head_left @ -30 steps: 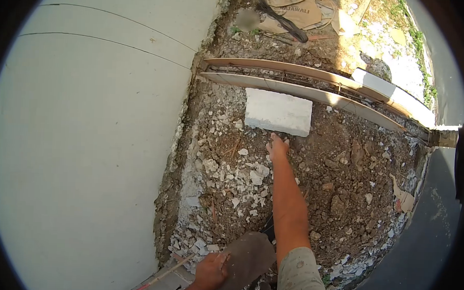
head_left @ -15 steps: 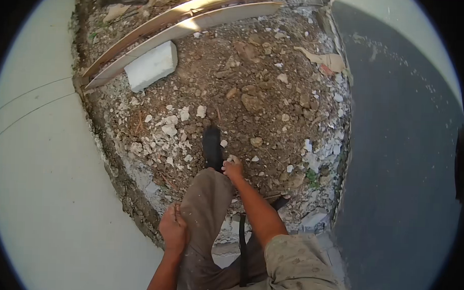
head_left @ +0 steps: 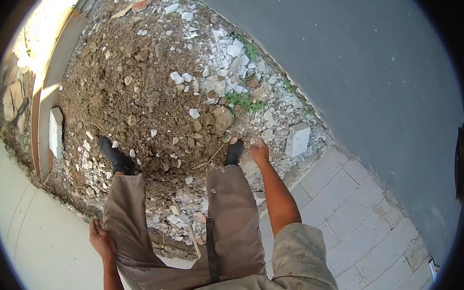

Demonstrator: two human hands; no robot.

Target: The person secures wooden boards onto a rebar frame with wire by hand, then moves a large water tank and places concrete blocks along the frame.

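My left hand (head_left: 103, 241) is beside the outer side of my brown left trouser leg (head_left: 125, 207). Its fingers are curled in, and whatever may be in them is hidden. Out in front of my right knee, my right hand (head_left: 259, 151) hangs with its fingers slightly bent and apart, holding nothing I can see. Close to its left is my dark right shoe (head_left: 234, 152). My dark left shoe (head_left: 116, 156) stands farther left on the brown rubble and soil (head_left: 156, 106). A pale block (head_left: 297, 140) lies a little to the right of my right hand.
Grey paving (head_left: 337, 205) runs along the right, below a dark grey wall (head_left: 357, 62). Long boards (head_left: 52, 103) edge the soil at left, with a white block (head_left: 55, 132) against them. Green weeds (head_left: 246, 101) grow among white rubble pieces.
The view has swung right, bringing the paving and pale block into sight. My right hand has moved from beside my left knee to near my right foot. My legs are wider apart.
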